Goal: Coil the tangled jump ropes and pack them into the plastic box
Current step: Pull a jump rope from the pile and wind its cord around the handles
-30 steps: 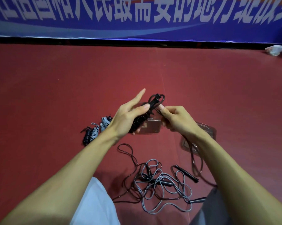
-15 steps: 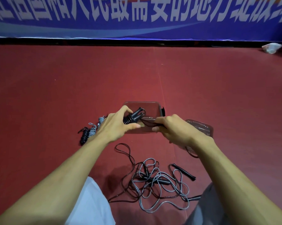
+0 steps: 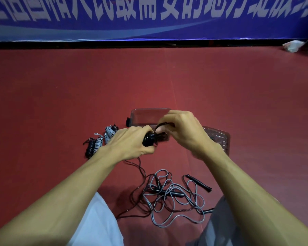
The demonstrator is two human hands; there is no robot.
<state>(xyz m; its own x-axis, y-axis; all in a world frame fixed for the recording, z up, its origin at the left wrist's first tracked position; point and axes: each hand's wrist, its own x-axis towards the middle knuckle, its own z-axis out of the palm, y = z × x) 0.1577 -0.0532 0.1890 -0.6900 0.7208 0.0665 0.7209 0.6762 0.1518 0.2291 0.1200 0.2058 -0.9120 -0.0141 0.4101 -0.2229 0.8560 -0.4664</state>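
Note:
My left hand (image 3: 132, 142) grips a coiled black jump rope (image 3: 149, 139) in front of the clear plastic box (image 3: 146, 116). My right hand (image 3: 183, 130) pinches a loop of that rope's cord just above the coil, over the box's near edge. Several coiled ropes (image 3: 100, 141), black and grey, lie on the floor left of the box. A tangle of black and grey ropes (image 3: 169, 196) lies on the floor between my knees, with a black handle (image 3: 199, 182) sticking out at its right.
The box's clear lid (image 3: 218, 139) lies on the red floor right of the box, partly hidden by my right wrist. A blue banner wall runs along the back. White crumpled stuff (image 3: 292, 46) sits at the far right by the wall.
Both hands came down from chest height to just over the box. My right hand moved in over the coil, and the trailing cord is now wound up.

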